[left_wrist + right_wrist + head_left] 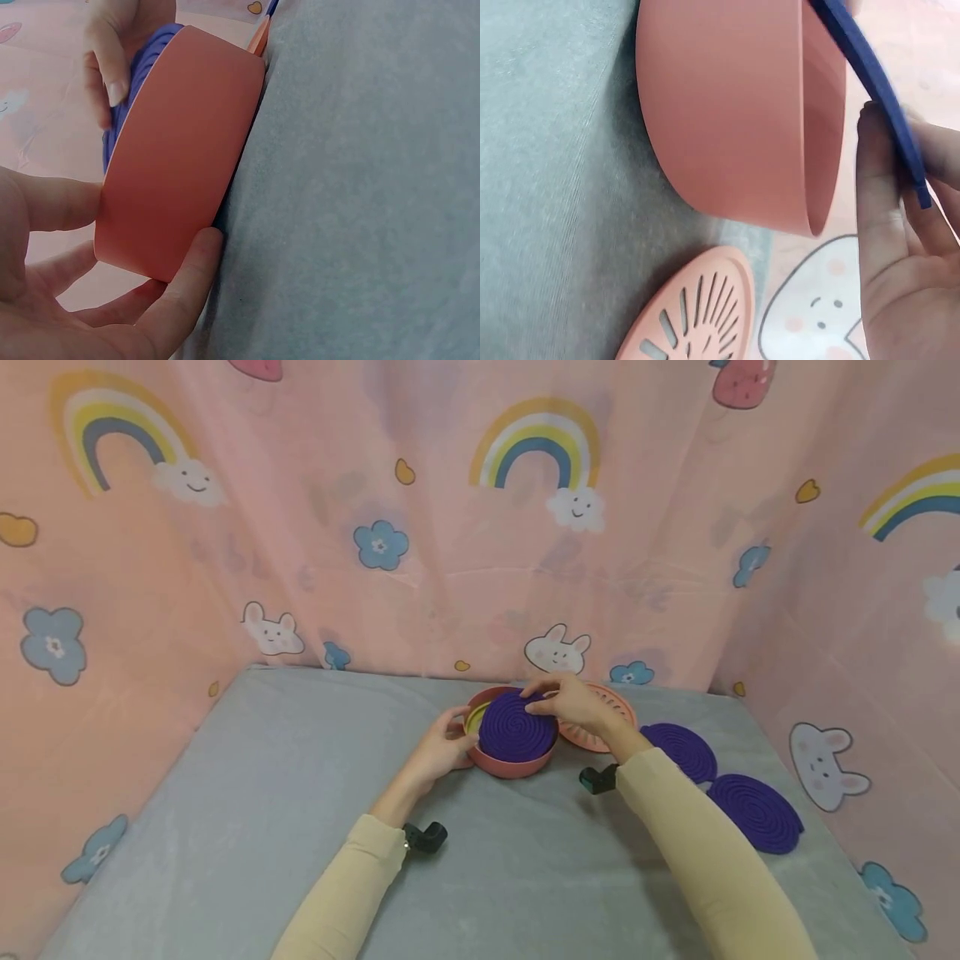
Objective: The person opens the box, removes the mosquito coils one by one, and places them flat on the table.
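A round pink mosquito-coil box (512,770) stands at the back of the table, with something yellow-green showing inside its left edge. My left hand (437,749) grips the box's left side, thumb at the rim and fingers along the wall (176,150). A flat purple spiral mosquito coil (517,727) tilts over the box opening. My right hand (573,703) pinches its edge between thumb and fingers; in the right wrist view the coil (874,71) appears edge-on, reaching across the box's rim. Most of the box's inside is hidden by the coil.
A pink slotted lid (618,714) lies just right of the box. Two more purple coils (678,750) rest on the table's right side, partly behind the right sleeve. Grey cloth (262,827) covers the table; a patterned pink curtain (450,610) hangs behind it.
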`<state>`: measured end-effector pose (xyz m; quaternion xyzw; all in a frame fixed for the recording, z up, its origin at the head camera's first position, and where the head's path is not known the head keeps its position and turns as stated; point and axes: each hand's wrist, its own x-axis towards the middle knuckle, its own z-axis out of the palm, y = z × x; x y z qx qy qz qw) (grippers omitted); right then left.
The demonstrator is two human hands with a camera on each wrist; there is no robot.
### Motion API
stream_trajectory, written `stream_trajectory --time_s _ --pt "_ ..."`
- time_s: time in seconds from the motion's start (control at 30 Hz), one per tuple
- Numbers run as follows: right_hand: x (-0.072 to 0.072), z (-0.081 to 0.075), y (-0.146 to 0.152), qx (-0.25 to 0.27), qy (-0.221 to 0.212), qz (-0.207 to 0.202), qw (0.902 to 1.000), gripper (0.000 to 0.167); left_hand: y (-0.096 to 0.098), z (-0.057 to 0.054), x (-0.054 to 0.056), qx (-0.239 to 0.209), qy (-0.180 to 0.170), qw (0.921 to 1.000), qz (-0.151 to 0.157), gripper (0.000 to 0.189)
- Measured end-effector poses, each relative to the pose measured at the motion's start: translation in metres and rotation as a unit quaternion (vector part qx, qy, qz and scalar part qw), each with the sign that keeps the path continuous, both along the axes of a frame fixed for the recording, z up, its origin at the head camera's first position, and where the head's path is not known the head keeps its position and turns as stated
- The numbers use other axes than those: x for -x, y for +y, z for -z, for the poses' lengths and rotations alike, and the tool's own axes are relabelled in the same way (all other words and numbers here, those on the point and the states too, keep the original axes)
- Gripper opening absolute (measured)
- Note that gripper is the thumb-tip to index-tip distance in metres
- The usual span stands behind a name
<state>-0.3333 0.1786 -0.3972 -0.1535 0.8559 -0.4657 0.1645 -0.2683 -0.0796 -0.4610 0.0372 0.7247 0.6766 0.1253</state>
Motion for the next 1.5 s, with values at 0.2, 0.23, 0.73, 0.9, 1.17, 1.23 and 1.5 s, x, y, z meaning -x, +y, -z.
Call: stream_trajectory --time_s 0.2,0.23,0.73,0.9,1.17,1.23,1.5 --pt "-0.011 -0.01 0.013 0.019 0.013 0.021 0.9995 0.033 0.0 0.0 0.0 0.002 0.001 1.0 0.001 0.056" --pt "-0.012 -0.011 0.016 0.021 0.015 0.024 0.9994 0.033 0.0 -0.001 0.0 0.006 0.002 1.0 0.001 0.056" --pt "-0.052 -0.021 0.06 0.061 0.021 0.066 0.9957 0.034 0.002 -0.001 -0.003 0.0 0.004 1.0 0.002 0.055" --pt "-0.063 -0.021 0.084 0.028 0.03 0.087 0.9954 0.039 0.001 0.0 -0.003 0.0 0.003 1.0 0.002 0.056" --pt "-0.081 -0.013 0.12 0.004 0.042 0.114 0.9926 0.043 0.002 -0.001 -0.001 0.003 0.003 1.0 0.002 0.058" --pt "-0.086 -0.009 0.128 0.0 0.042 0.115 0.9925 0.043 0.002 -0.001 -0.001 0.002 0.003 1.0 0.001 0.058" --pt "-0.1 0.013 0.155 -0.012 0.041 0.13 0.9906 0.043 0.002 -0.001 -0.003 0.0 0.007 1.0 -0.004 0.057"
